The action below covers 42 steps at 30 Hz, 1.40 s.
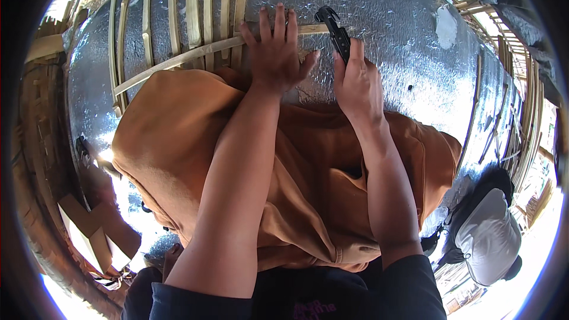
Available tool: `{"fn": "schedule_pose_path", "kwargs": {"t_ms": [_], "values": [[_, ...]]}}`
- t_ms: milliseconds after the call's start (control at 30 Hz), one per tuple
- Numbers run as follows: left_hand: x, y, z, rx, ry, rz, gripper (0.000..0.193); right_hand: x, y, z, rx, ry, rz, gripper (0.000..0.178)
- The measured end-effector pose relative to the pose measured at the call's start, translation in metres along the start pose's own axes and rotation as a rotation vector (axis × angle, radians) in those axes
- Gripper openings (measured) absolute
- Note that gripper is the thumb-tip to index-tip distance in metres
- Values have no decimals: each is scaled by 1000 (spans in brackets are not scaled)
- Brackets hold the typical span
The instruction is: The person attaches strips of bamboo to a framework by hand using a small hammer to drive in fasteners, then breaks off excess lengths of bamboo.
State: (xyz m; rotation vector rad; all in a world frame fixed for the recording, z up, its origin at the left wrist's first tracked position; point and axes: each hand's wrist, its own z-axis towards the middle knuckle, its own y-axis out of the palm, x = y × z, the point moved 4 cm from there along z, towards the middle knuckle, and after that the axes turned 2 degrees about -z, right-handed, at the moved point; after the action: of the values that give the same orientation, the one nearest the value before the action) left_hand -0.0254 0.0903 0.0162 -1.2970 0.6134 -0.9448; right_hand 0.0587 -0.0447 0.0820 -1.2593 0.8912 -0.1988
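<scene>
Flat on a long bamboo strip (178,61), my left hand (275,53) presses down with its fingers spread. The strip runs crosswise over the near parts of several upright bamboo slats (193,6), and its right end shows past my fingers. My right hand (360,80) is closed around the handle of a small black hammer (338,34) with a claw-like head. The hammer's head is over the right end of the strip; whether it touches cannot be made out. Both lie on a shiny silver foil mat (397,29), beyond my knees in brown trousers (172,118).
A white bag (489,231) with black parts is at the lower right. An open cardboard box (89,234) stands at the lower left. Bamboo poles and slats (527,101) line the right side. Torn pale patches (446,26) mark the foil.
</scene>
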Motion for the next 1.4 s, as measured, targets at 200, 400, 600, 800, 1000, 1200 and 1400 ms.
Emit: {"fn": "schedule_pose_path", "kwargs": {"t_ms": [200, 400, 600, 800, 1000, 1200, 1400], "values": [[-1, 3, 0, -1, -11, 25, 92, -4, 8, -8, 31, -79, -48, 31], [-1, 4, 0, -27, -31, -8, 92, -3, 10, -9, 14, -26, -61, 32], [0, 5, 2, -50, -47, -2, 91, -2, 12, -9, 12, -29, -125, 31], [-1, 5, 2, -72, -48, 12, 91, -8, 6, -10, 97, -106, -62, 31], [1, 5, 1, -41, -45, -2, 91, -6, 6, -11, 122, -110, -48, 31], [-1, 5, 1, -40, -49, -6, 91, -3, 12, -9, 20, -43, -112, 31], [0, 6, 1, -49, -43, -5, 91, -12, 3, -9, 109, -103, -31, 29]]}}
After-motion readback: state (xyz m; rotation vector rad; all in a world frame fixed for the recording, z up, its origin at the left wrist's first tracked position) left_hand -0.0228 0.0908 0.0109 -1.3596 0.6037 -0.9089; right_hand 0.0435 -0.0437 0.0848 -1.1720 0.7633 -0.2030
